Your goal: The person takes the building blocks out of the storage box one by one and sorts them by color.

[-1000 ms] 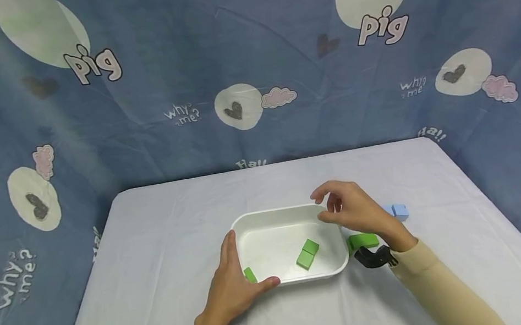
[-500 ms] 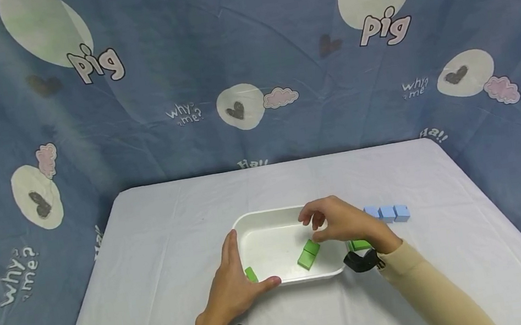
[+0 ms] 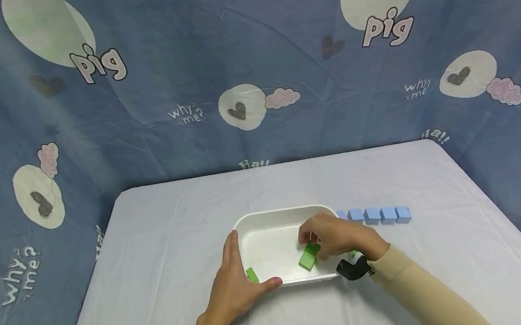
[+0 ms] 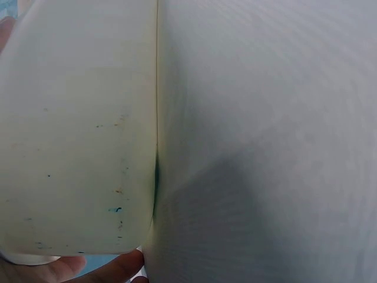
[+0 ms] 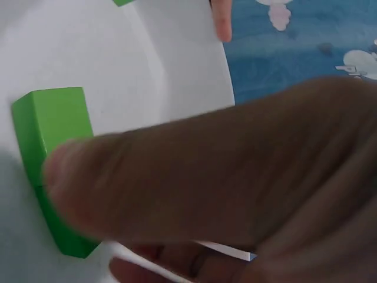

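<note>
Hands work at a white tray (image 3: pixel 268 218) that sits near the middle of a table (image 3: pixel 161 237) covered in pale cloth, a little toward its near edge. The left hand (image 3: pixel 232 288) cups the tray's near left corner, fingers laid straight along the left wall and thumb stretched along the near rim, which seems to brace the tray against sliding on the cloth (the left wrist view shows only the tray's outer wall (image 4: pixel 76 124) pressed close, with fingertips at the bottom). The right hand (image 3: pixel 338 236) reaches over the tray's right rim with fingers curled down onto a pair of green blocks (image 3: pixel 308 255) lying side by side on the tray floor, right of centre; the right wrist view shows one green block (image 5: pixel 50 153) right against the fingers, but a finger blocks the contact, so whether the block is pinched or only touched cannot be told. A third green block (image 3: pixel 251 275) rests against the tray's near left wall, just beside the left thumb. Beyond the tray's right rim, five light blue cubes (image 3: pixel 373 215) stand in a straight row running toward the table's right edge, well apart from either hand. Open cloth lies on every side: wide room toward the far edge and left edge, less toward the near edge, where both sleeves come in.
</note>
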`<state>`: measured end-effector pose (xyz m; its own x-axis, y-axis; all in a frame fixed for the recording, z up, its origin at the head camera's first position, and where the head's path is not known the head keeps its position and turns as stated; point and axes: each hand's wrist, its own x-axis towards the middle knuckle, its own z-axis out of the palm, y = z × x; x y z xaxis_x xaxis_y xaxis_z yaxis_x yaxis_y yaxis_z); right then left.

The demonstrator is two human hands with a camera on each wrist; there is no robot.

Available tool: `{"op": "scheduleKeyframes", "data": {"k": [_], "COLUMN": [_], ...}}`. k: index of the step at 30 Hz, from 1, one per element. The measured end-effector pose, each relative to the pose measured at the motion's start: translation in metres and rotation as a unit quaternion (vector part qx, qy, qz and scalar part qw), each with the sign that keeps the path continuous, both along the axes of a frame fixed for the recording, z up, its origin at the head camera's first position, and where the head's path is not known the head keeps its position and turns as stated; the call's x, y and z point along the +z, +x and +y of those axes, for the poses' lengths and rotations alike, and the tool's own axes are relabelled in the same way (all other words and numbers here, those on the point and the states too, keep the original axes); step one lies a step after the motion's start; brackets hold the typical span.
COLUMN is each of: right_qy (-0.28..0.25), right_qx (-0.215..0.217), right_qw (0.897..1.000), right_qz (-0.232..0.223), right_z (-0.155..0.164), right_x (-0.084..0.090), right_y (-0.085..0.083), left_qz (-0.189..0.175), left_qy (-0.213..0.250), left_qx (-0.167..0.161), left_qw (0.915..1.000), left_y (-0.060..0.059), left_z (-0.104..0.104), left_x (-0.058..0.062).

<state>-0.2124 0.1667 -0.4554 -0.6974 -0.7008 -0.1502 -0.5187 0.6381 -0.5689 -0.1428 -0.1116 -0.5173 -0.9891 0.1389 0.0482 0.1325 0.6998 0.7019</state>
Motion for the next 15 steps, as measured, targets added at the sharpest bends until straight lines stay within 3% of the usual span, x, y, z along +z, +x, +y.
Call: {"op": "scheduleKeyframes", "data": {"k": [15], "right_qy": [0.058], "right_qx": [0.019], "right_qw": [0.995], "right_qz": [0.077], "right_z": [-0.004], "right_x": [-0.013], "right_y": [0.0], "left_qz": [0.0], "left_qy": [0.004], "left_qx": [-0.005], "left_qw": [1.0], "left_y": [0.0], "left_z": [0.0], "left_x": [0.001]}}
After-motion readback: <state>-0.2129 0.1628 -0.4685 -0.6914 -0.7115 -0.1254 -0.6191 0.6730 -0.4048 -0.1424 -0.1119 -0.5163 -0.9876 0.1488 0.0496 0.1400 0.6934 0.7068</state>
